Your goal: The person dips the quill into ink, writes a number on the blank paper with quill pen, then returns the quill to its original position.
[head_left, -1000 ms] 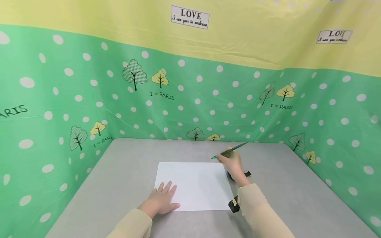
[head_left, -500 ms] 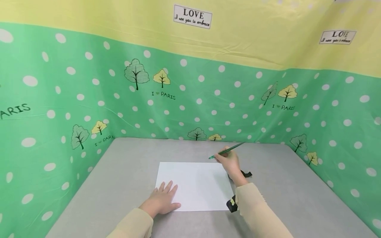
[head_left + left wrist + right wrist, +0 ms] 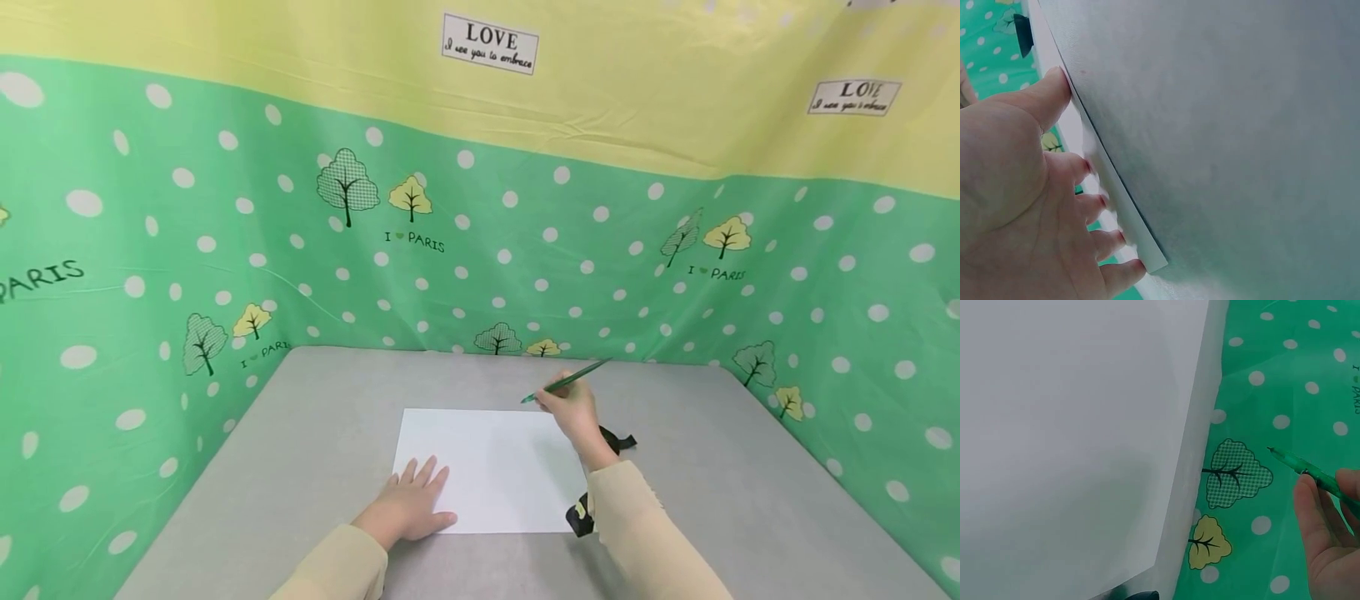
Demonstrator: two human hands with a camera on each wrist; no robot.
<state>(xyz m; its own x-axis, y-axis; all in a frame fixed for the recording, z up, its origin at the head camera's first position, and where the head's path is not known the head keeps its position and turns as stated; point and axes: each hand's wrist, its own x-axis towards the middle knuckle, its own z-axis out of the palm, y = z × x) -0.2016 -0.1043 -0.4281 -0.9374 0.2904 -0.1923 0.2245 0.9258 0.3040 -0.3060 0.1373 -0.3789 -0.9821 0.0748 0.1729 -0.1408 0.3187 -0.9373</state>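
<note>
A blank white sheet of paper (image 3: 495, 467) lies on the grey table (image 3: 337, 392). My left hand (image 3: 411, 504) rests flat on its near left corner with the fingers spread; the left wrist view shows the palm (image 3: 1004, 187) and fingertips along the sheet's edge. My right hand (image 3: 573, 412) pinches a green pen (image 3: 566, 382) near its tip, above the paper's far right corner. In the right wrist view the pen (image 3: 1310, 472) has its point out, apart from the sheet (image 3: 1066, 425).
A black strap (image 3: 621, 440) shows beside my right wrist, and a black piece with a yellow mark (image 3: 580, 515) hangs under the right sleeve. A green and yellow curtain (image 3: 465, 208) surrounds the table on the back and both sides.
My right hand has drifted slightly left with the pen still pinched in it. The head view has shifted a little. My left hand stays in place on the paper.
</note>
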